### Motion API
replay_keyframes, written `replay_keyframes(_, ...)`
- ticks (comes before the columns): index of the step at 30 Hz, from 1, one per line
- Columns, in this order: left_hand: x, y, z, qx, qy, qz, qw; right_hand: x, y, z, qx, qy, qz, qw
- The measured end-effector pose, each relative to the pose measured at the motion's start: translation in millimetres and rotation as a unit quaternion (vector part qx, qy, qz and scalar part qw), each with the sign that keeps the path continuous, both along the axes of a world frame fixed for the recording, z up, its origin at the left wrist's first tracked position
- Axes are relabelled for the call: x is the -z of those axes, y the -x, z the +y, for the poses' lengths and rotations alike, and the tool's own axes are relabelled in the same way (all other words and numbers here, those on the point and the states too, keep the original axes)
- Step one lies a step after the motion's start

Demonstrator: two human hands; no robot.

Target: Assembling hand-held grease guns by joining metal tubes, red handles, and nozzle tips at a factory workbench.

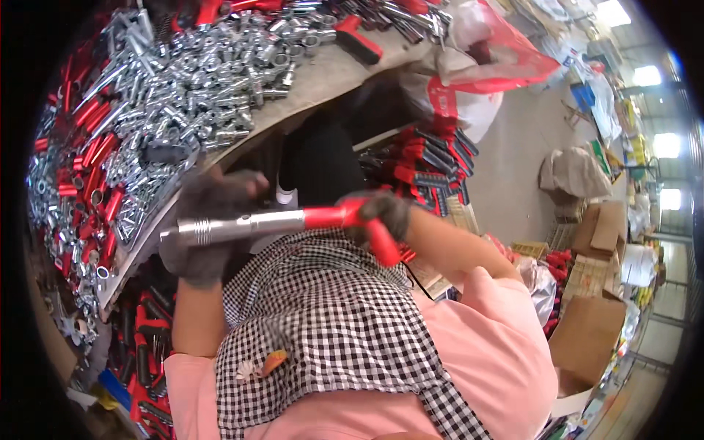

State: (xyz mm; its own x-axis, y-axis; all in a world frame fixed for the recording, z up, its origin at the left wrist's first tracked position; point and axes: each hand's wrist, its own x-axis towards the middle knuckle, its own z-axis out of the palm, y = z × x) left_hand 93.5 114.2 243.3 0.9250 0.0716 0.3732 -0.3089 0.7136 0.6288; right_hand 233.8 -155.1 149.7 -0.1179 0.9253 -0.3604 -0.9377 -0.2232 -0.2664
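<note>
My right hand, in a dark glove, is closed around the red pistol-grip handle of a tool with a silver barrel. The tool lies level across my front, its ribbed silver end pointing left. My left hand, also in a dark glove, is behind that end, with the barrel crossing its palm. Its fingers stand apart above the barrel and are smeared by motion. Whether the palm presses on the barrel cannot be told.
A worktable holds a heap of silver metal fittings and red tubes. Red-and-black handles are piled beyond my right forearm, below a white-and-red bag. Open cardboard boxes stand at right; more red-and-black parts lie lower left.
</note>
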Motion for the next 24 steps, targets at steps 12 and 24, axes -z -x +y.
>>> replay_keyframes(12, 43.8, -2.9, -35.0, -0.062, -0.392, 0.260, 0.880, -191.5, -5.1, -213.2, -0.140, 0.560, -0.603, 0.550)
replay_keyframes(24, 19.9, 3.6, -32.7, -0.054, -0.584, 0.247, 0.772, 290.7, 92.0, -222.3, -0.186, 0.616, -0.635, 0.427)
